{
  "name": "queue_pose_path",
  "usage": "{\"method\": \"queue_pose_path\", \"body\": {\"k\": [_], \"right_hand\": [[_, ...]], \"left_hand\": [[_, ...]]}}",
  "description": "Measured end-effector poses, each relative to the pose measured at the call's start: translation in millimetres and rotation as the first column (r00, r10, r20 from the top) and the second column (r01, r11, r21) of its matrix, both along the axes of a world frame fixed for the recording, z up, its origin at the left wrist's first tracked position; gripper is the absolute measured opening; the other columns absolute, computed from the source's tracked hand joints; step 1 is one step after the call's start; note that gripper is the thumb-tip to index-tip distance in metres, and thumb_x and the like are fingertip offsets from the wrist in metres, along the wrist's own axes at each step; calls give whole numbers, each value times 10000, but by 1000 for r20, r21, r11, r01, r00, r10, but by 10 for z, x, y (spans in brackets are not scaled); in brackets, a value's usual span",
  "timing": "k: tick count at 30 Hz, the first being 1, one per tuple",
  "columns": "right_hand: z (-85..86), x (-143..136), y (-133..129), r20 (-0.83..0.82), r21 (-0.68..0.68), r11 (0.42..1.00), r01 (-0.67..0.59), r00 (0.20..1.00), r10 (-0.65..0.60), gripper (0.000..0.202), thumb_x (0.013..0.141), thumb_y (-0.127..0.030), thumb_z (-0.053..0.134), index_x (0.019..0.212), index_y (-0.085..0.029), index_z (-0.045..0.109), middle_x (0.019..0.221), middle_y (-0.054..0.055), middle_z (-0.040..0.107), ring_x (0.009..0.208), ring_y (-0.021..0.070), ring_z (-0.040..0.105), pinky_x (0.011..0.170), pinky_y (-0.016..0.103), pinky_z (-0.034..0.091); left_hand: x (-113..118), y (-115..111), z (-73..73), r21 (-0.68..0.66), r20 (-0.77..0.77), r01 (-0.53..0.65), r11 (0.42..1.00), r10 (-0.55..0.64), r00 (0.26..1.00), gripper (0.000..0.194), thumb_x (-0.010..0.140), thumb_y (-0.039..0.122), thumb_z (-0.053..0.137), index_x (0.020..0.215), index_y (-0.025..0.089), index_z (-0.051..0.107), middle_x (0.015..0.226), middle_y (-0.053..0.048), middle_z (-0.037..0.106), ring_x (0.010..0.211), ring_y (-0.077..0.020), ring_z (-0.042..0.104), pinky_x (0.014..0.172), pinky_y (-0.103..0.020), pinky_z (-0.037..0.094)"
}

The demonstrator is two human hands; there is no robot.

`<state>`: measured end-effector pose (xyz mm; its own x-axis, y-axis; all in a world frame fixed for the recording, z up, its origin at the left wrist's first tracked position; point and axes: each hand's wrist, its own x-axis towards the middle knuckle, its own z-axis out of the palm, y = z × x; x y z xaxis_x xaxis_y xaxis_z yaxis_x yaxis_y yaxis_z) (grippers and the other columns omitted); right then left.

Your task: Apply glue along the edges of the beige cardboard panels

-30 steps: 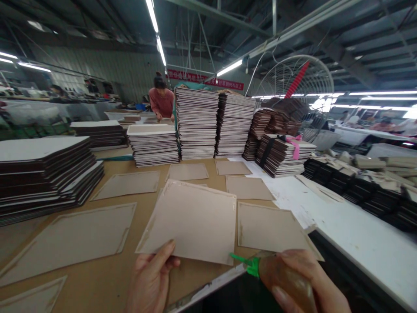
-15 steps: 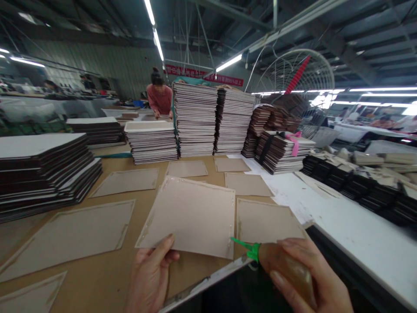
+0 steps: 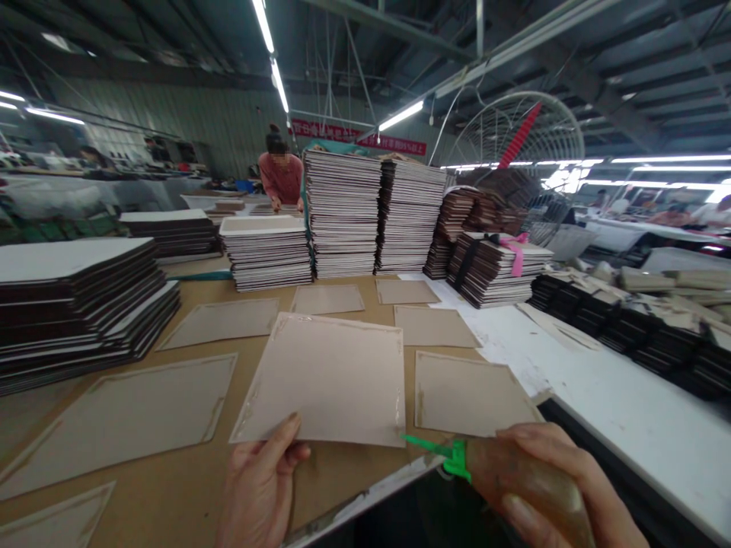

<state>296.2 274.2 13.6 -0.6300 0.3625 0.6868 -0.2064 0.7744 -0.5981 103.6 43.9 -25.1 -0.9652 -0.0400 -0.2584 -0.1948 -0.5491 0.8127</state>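
Note:
My left hand (image 3: 266, 476) pinches the near edge of a beige cardboard sheet (image 3: 328, 380), thumb on top and fingers beneath, holding it above the brown table. Shiny glue lines run along the sheet's left and right edges. My right hand (image 3: 563, 479) is wrapped round a brown glue bottle (image 3: 522, 479) with a green nozzle (image 3: 431, 447). The nozzle's tip is at the sheet's near right corner. Similar sheets with glue marks along their borders lie flat about it, among them one to the right (image 3: 468, 392) and one to the left (image 3: 131, 411).
Tall stacks of boards (image 3: 343, 213) stand at the back of the brown tabletop (image 3: 188, 487), with another stack (image 3: 74, 304) at the left. A strapped bundle (image 3: 496, 266) sits at the back right on a white table (image 3: 617, 411). A person (image 3: 281, 175) works behind; a caged fan (image 3: 519, 137) stands beyond.
The nozzle tip has moved down the sheet's right edge to its near corner. My right hand and the bottle have shifted right and down; the held sheet has moved slightly left.

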Motion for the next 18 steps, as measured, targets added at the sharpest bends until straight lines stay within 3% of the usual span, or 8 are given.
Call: {"method": "queue_pose_path", "body": {"k": [5, 11, 15, 18], "right_hand": [[-102, -118, 40, -78, -11, 1000, 1, 997, -2, 277, 900, -279, 634, 1149, -198, 546, 1162, 81, 517, 1093, 221, 500, 931, 251, 451], [-113, -41, 37, 66, 152, 985, -81, 995, 72, 301, 916, -366, 624, 1158, -213, 531, 1099, 103, 538, 970, 257, 579, 761, 306, 552], [-93, -49, 17, -16, 134, 991, -24, 1000, 27, 284, 920, -335, 609, 1157, -199, 530, 1110, 114, 528, 1013, 267, 556, 800, 324, 537], [-107, -74, -3, 8, 149, 985, -90, 996, 89, 278, 932, -335, 599, 1162, -200, 520, 1091, 100, 535, 1002, 242, 563, 778, 276, 536]], "left_hand": [[20, -6, -6, 28, -23, 43, 999, -43, 999, 378, 408, 204, 879, 749, 159, 720, 776, -1, 683, 624, -138, 573, 398, -202, 516], [43, -2, 33, -21, 4, 20, 1000, -20, 1000, 346, 369, 177, 875, 669, 132, 708, 721, -14, 672, 609, -139, 577, 403, -186, 515], [28, 9, 10, -18, 19, 11, 1000, -11, 1000, 329, 376, 180, 863, 662, 141, 706, 734, -7, 672, 594, -133, 572, 400, -191, 515], [-5, -12, -46, -46, 26, 7, 999, -6, 1000, 259, 414, 158, 847, 622, 145, 694, 680, 1, 659, 560, -114, 567, 431, -179, 520]]}}
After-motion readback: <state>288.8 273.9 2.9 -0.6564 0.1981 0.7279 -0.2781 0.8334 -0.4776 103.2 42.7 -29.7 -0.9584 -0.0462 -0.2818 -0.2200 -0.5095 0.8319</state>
